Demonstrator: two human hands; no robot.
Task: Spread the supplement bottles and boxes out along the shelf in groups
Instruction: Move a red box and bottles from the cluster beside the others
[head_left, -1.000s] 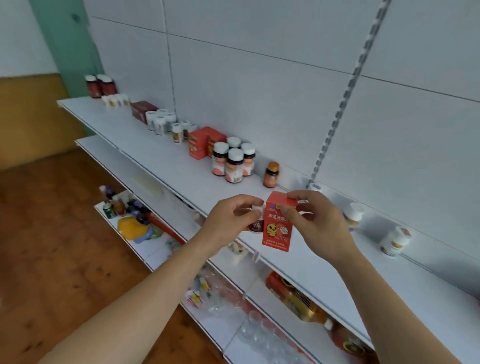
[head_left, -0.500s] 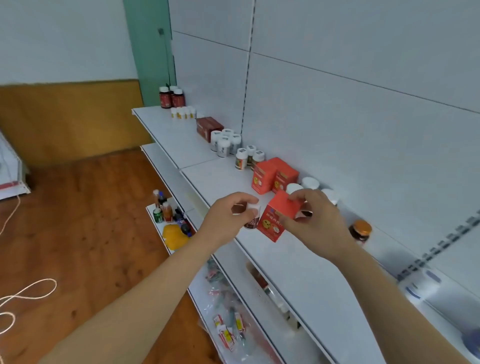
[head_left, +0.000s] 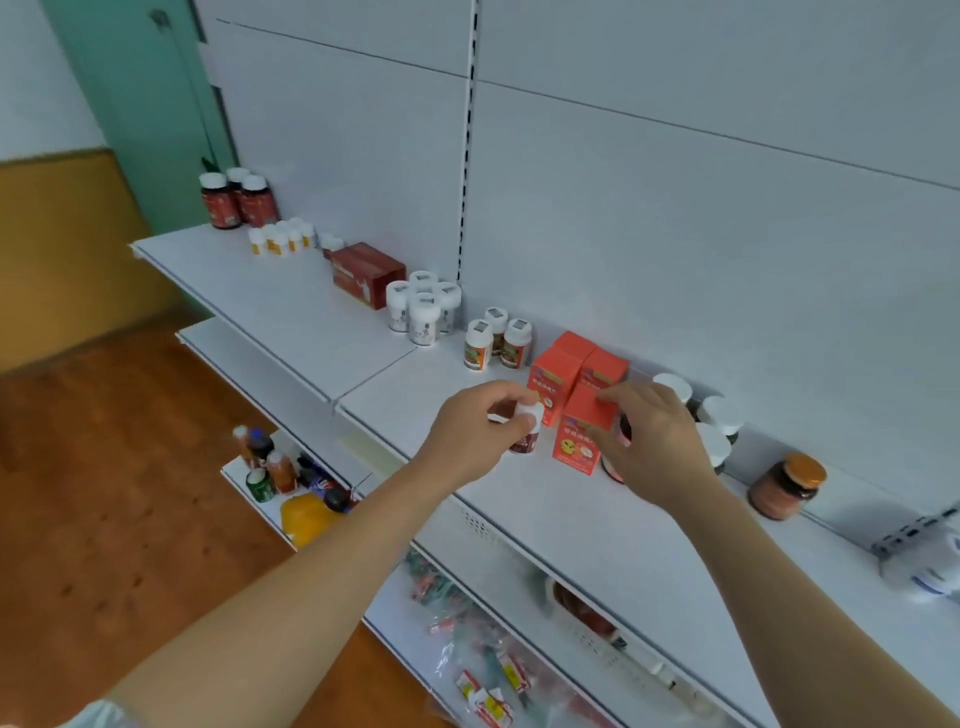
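My left hand (head_left: 475, 434) grips a small dark bottle with a white cap (head_left: 527, 426) just above the white shelf (head_left: 545, 509). My right hand (head_left: 652, 441) holds an orange box with a yellow cartoon face (head_left: 579, 434) upright, right in front of two matching orange boxes (head_left: 563, 366) at the back. Behind my right hand stand white-capped bottles (head_left: 714, 421), partly hidden. Further left along the shelf are three green-labelled bottles (head_left: 496, 340), a cluster of white bottles (head_left: 423, 309), a dark red box (head_left: 366, 273), small yellow-labelled bottles (head_left: 280, 239) and dark red bottles (head_left: 236, 200).
An orange-lidded jar (head_left: 787, 486) stands alone to the right, and a white bottle (head_left: 930, 571) lies at the far right edge. Lower shelves hold drink bottles (head_left: 270, 467), a yellow object (head_left: 306, 517) and packets (head_left: 483, 680). Wooden floor lies to the left.
The view has swung left along the shelf. Both hands carried the small bottle and orange box leftwards, and the box now stands in front of the two orange boxes.
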